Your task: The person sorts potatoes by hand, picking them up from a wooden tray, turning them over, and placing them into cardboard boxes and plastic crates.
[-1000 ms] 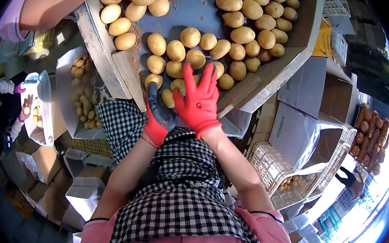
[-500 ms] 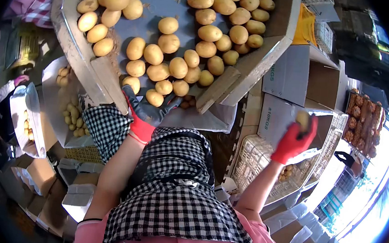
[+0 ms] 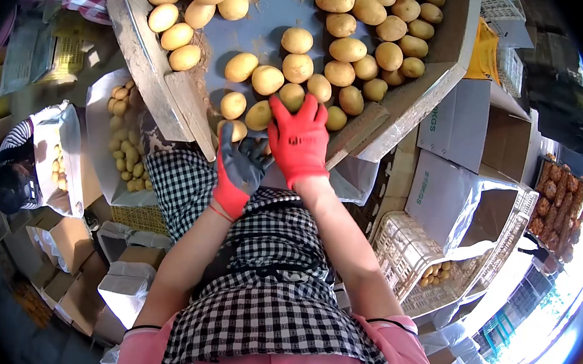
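Yellow potatoes (image 3: 348, 49) lie in a wooden-sided tray (image 3: 175, 97) with a grey bottom. My left hand (image 3: 237, 171), in a red glove with a dark palm, is palm up at the tray's near opening. Its fingers are apart, and no potato shows in the palm. Just beyond its thumb sits a potato (image 3: 235, 131). My right hand (image 3: 298, 141), its red glove back upward, reaches over the nearest potatoes. Its fingers are spread around a potato (image 3: 291, 96) and touch it. What lies under the palm is hidden.
Right of me stand open cardboard boxes (image 3: 444, 194) and a pale plastic crate (image 3: 396, 241) with potatoes behind it. To the left is a lined box of potatoes (image 3: 126, 155). Another person (image 3: 17, 181) is by a box farther left.
My right hand has come from the boxes on the right, where it held a potato, to the tray's potatoes. The potato in my left hand no longer shows there. The view has shifted slightly.
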Motion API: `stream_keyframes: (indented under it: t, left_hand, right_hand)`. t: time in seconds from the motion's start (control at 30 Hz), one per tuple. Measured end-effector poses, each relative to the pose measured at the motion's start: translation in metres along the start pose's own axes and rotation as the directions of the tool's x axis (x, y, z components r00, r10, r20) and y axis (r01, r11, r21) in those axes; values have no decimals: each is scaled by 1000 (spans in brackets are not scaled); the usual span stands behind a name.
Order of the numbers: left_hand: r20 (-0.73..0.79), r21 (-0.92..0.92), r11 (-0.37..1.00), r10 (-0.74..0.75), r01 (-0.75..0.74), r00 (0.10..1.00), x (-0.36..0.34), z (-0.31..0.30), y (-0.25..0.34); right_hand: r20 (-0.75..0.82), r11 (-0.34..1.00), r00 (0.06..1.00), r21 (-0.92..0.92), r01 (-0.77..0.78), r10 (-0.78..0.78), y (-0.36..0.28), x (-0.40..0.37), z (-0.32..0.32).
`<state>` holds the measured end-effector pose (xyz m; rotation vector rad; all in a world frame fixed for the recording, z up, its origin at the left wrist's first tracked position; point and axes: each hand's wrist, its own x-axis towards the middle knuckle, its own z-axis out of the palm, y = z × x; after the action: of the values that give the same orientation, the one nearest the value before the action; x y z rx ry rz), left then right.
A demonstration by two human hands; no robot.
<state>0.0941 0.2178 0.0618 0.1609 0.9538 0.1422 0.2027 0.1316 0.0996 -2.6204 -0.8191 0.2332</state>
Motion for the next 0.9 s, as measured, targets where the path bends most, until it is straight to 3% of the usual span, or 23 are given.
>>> stream_keyframes:
  t: [0.07,0.1,0.13,0.17,0.2,0.27,0.3,0.33,0.37,0.4,0.47,0.5,0.53,0.57,0.6,0.63,0.67,0.73,0.8,0.83,0.87,0.9]
  left_hand:
    - [20,-39,996,-83,84,996,2,8,6]
    - [40,-114,985,-123,127,992,6,14,6]
    - [62,-189,967,-164,173,984,7,17,4]
    - [187,-101,984,-124,145,975,5,17,4]
    - [188,-99,984,-127,147,974,3,16,4]
    - [164,-188,958,-185,215,969,6,17,6]
    - [170,-207,963,-139,173,976,-6,32,7]
    - [165,-221,960,-136,170,977,-5,29,3]
    - [161,-255,948,-154,192,975,0,26,2]
    - [164,-284,935,-169,211,972,5,22,2]
    - [141,-211,958,-165,193,976,4,20,-2]
    - [51,-189,972,-134,141,990,7,17,-9]
    - [-40,-163,982,-99,91,994,15,4,-17]
    - [97,-107,992,-54,64,994,22,-11,-19]
    - [67,12,994,105,-106,992,28,-19,-28]
    - [35,141,954,262,-264,965,33,-27,-37]
    - [56,81,973,214,-218,975,24,-20,-33]
    - [108,-111,994,0,12,994,-1,14,-10]
    - [136,-211,955,-181,207,974,-18,43,11]
    - [257,-219,940,-203,262,945,3,13,10]
    - [285,-159,967,-147,198,947,6,20,10]
    - [414,-202,944,-158,260,896,10,21,10]
  right_hand:
    - [153,995,984,-36,-90,95,-14,17,-4]
    - [183,989,977,85,-125,107,-12,23,-8]
    - [175,989,979,84,-119,103,-6,24,-11]
    - [207,940,972,296,-171,112,3,20,-15]
    - [241,842,963,490,-225,117,12,17,-20]
    - [-36,876,994,477,-73,103,22,-20,-71]
    - [-250,965,964,262,-20,88,48,-32,-93]
    - [-430,976,890,209,-68,154,100,-40,-107]
    - [-586,921,738,369,-123,333,124,-33,-138]
    - [-592,900,679,268,-343,435,123,-27,-171]
    - [-566,857,781,-234,-459,264,118,-8,-156]
    - [-366,957,925,-221,-189,98,93,7,-137]
    - [-161,985,981,-146,88,-112,55,23,-110]
    - [-64,949,948,37,313,-311,26,37,-81]
    - [-216,910,888,-4,414,-405,-8,55,-58]
    - [-317,897,875,132,421,-364,-49,88,-57]
    - [-309,889,905,261,376,-291,-78,123,-57]
    - [-224,929,953,264,261,-205,-102,183,-23]
    - [-259,936,939,207,284,-227,-104,184,-8]
    - [-341,885,894,262,386,-289,-95,168,-3]
    - [-437,826,836,294,481,-332,-84,134,-16]
    - [-452,818,799,221,531,-397,-61,100,-33]
